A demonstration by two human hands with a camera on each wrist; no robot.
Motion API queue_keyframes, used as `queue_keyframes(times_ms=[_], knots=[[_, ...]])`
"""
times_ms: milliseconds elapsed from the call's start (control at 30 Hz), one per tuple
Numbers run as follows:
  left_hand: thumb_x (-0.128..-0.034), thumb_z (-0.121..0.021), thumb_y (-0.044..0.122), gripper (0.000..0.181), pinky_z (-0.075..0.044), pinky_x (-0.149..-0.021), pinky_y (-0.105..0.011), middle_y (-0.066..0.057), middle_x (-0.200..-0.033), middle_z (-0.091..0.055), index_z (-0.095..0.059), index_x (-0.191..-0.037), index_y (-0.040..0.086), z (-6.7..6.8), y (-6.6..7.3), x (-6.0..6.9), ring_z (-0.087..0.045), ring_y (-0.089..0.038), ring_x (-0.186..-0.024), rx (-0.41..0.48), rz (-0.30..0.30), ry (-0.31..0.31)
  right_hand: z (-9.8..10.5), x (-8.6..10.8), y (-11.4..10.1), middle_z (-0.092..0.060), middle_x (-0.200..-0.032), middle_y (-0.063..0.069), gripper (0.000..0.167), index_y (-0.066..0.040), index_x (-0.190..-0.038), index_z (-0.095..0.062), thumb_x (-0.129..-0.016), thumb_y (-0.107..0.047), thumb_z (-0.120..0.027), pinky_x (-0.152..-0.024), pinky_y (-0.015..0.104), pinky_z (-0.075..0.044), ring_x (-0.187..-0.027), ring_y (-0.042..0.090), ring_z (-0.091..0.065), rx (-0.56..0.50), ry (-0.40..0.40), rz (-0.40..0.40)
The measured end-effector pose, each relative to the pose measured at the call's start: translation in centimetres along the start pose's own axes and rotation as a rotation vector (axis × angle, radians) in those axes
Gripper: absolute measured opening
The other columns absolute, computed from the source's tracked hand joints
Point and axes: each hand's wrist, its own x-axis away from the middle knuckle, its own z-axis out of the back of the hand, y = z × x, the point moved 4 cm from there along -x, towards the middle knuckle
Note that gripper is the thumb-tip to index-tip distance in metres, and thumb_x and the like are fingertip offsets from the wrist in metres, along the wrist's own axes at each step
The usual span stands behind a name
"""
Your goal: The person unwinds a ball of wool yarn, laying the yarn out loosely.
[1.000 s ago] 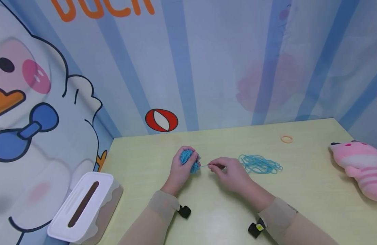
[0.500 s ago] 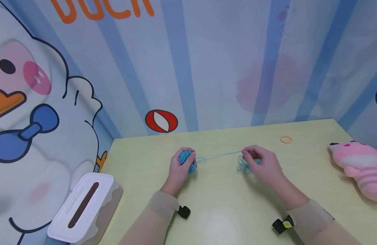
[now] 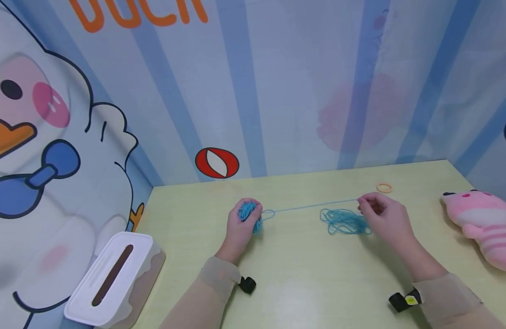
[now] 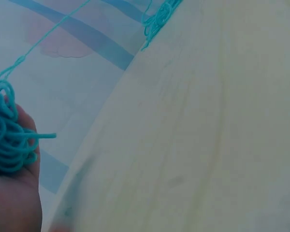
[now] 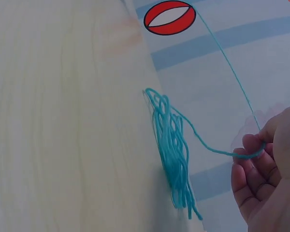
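Note:
My left hand (image 3: 239,227) grips a ball of turquoise yarn (image 3: 248,211), its thumb across the front; the ball's loose loops and a cut end show in the left wrist view. From the ball a strand of yarn (image 3: 314,206) runs nearly straight to my right hand (image 3: 386,217), with a small loop beside the ball. Thumb and fingertips of that hand pinch the strand. In the right wrist view the strand carries on from the pinch down to a loose pile of turquoise yarn (image 5: 171,150), which lies on the table left of the right hand.
An orange ring (image 3: 384,188) lies behind my right hand on the pale table (image 3: 302,274). A pink striped plush toy (image 3: 483,228) lies at the right. At the left stands a white-lidded tissue box (image 3: 113,278). A printed curtain (image 3: 294,82) hangs along the table's back edge.
My right hand has moved right, away from the left hand, drawing the strand out from the ball past the yarn pile. My left hand stays in nearly the same place.

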Motion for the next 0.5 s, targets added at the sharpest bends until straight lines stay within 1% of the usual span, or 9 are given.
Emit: queue_keyframes(times_ms=[100, 200, 300, 367, 433, 500], knots=[[-0.1119, -0.066, 0.028, 0.022, -0.058, -0.089, -0.028, -0.004, -0.103, -0.070, -0.067, -0.125, 0.009, 0.1, 0.1, 0.1, -0.066, -0.021, -0.096, 0.057, -0.027, -0.006, 0.6, 0.0, 1.0, -0.082, -0.104, 0.017, 0.034, -0.002, -0.121, -0.077, -0.113, -0.031, -0.063, -0.070, 0.013, -0.051, -0.079, -0.007, -0.061, 0.048, -0.015, -0.048], [-0.1136, -0.062, 0.026, 0.028, -0.060, -0.086, -0.025, -0.004, -0.097, -0.070, -0.063, -0.127, 0.002, 0.1, 0.1, 0.1, -0.070, -0.020, -0.090, 0.108, -0.039, -0.005, 0.9, 0.0, 2.1, -0.082, -0.106, 0.017, 0.039, -0.002, -0.124, -0.077, -0.112, -0.036, -0.062, -0.070, 0.019, -0.050, -0.084, 0.004, -0.064, 0.101, -0.039, -0.102], [-0.1143, -0.060, 0.025, 0.032, -0.062, -0.088, -0.024, -0.004, -0.097, -0.072, -0.059, -0.129, -0.004, 0.2, 0.0, 0.0, -0.072, -0.019, -0.090, 0.134, -0.037, 0.005, 0.9, -0.1, 3.1, -0.081, -0.111, 0.020, 0.043, -0.001, -0.125, -0.078, -0.111, -0.039, -0.064, -0.072, 0.026, -0.052, -0.090, 0.022, -0.069, 0.144, -0.075, -0.159], [-0.1144, -0.060, 0.026, 0.035, -0.062, -0.089, -0.024, -0.004, -0.097, -0.072, -0.058, -0.131, -0.005, 0.2, -0.1, 0.0, -0.072, -0.018, -0.090, 0.139, -0.030, 0.007, 0.8, -0.2, 3.7, -0.080, -0.116, 0.023, 0.046, 0.001, -0.126, -0.078, -0.110, -0.040, -0.065, -0.076, 0.036, -0.056, -0.097, 0.034, -0.073, 0.175, -0.118, -0.197], [-0.1144, -0.060, 0.027, 0.037, -0.062, -0.089, -0.024, -0.004, -0.097, -0.072, -0.057, -0.133, -0.005, 0.2, -0.1, 0.0, -0.072, -0.018, -0.090, 0.140, -0.022, 0.003, 0.6, -0.2, 4.2, -0.080, -0.122, 0.026, 0.047, 0.001, -0.127, -0.078, -0.109, -0.040, -0.066, -0.083, 0.049, -0.059, -0.107, 0.045, -0.073, 0.200, -0.165, -0.227], [-0.1144, -0.060, 0.027, 0.038, -0.063, -0.088, -0.024, -0.004, -0.098, -0.072, -0.057, -0.134, -0.005, 0.2, -0.1, 0.0, -0.072, -0.019, -0.090, 0.140, -0.018, -0.002, 0.4, -0.2, 4.5, -0.079, -0.125, 0.026, 0.045, 0.001, -0.125, -0.080, -0.108, -0.039, -0.068, -0.094, 0.060, -0.058, -0.117, 0.051, -0.071, 0.227, -0.201, -0.240]])
